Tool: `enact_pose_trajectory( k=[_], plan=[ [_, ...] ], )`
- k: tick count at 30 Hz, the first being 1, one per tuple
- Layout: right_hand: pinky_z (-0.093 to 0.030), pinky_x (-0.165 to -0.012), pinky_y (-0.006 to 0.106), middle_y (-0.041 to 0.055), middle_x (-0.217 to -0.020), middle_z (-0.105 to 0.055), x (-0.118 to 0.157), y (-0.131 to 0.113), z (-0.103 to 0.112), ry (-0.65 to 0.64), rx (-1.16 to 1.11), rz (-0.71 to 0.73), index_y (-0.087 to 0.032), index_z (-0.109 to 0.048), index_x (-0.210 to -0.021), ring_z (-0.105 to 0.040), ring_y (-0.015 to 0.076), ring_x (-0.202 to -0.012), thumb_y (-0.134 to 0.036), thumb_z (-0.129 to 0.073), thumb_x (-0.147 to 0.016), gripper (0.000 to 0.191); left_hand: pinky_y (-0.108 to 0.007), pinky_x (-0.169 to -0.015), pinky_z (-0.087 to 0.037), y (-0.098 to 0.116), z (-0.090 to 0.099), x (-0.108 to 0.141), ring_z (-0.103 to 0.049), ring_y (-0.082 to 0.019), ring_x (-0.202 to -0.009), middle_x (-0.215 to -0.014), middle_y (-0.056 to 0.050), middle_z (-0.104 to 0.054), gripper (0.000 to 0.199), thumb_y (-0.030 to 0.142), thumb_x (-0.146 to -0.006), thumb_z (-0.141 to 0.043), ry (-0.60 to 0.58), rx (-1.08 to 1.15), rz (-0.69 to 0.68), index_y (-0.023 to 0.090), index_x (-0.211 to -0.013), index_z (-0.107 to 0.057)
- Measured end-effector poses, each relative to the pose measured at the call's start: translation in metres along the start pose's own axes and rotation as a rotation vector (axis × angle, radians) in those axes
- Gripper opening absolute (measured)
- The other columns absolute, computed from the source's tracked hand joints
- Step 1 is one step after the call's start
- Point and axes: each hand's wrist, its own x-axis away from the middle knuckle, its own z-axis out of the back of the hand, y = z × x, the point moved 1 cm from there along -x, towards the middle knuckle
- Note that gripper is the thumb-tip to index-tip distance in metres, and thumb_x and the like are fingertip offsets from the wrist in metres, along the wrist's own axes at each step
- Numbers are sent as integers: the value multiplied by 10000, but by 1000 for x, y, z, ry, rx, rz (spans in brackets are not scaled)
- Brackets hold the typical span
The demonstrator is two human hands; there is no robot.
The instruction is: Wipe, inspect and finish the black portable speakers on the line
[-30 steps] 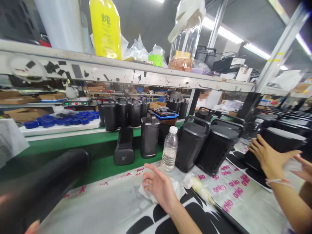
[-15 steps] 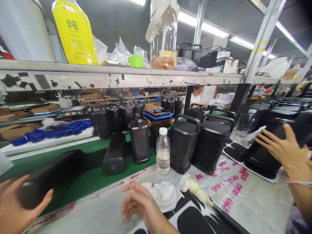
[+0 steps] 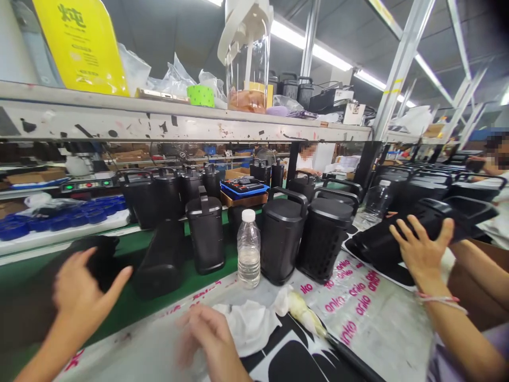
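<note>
A green belt (image 3: 115,307) runs beside a work surface covered with a plastic sheet (image 3: 147,345), below a scuffed shelf (image 3: 199,119).

The left hand (image 3: 77,289) is open, thumb spread wide from the fingers, in front of a dark case (image 3: 104,254) on the belt; whether it touches the case cannot be told. The right hand (image 3: 209,339) grips nothing visible; its fingers are loosely bent and blurred above the sheet.

The dark case, itself blurred, looks stiff and moderately heavy, its smooth shell perhaps a little slippery. A broad hold around the body, thumb opposite the fingers, would probably suit it best; a handle, if it has one like its neighbours, cannot be made out.

The left forearm rises from the lower left corner, palm turned down. The right forearm enters from the bottom edge, wrist bent, the hand just beside a crumpled wipe (image 3: 250,326).

Farther out, a lying case (image 3: 159,262) and an upright case (image 3: 205,233) rest on the belt, near a bottle (image 3: 248,257). Right of it, two handled cases (image 3: 280,239) (image 3: 324,233) stand upright. A co-worker's hand (image 3: 425,254) is on a tilted case (image 3: 382,239).
</note>
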Motion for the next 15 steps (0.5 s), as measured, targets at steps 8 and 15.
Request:
enact_pose_trajectory(
  k=[8, 15],
  plan=[
    [-565, -838, 398, 88, -1185, -618, 16, 70, -79, -95, 149, -78, -165, -584, -1196, -638, 201, -993, -347, -583, -948, 308, -675, -1099, -331, 142, -142, 52, -298, -448, -1376, -1526, -237, -213, 1152, 620, -699, -721, -158, 158, 285, 204, -1486, 11],
    [-584, -756, 352, 37, -1082, -667, 27, 12, 76, -9, 326, -15, -156, -626, -1127, -672, 166, -907, -387, -485, -991, 302, -639, -1064, -403, 147, -149, 40, -380, -407, -1331, -1455, -206, -344, 972, 502, -772, -714, -66, 127, 361, 201, -1479, -117]
  ],
)
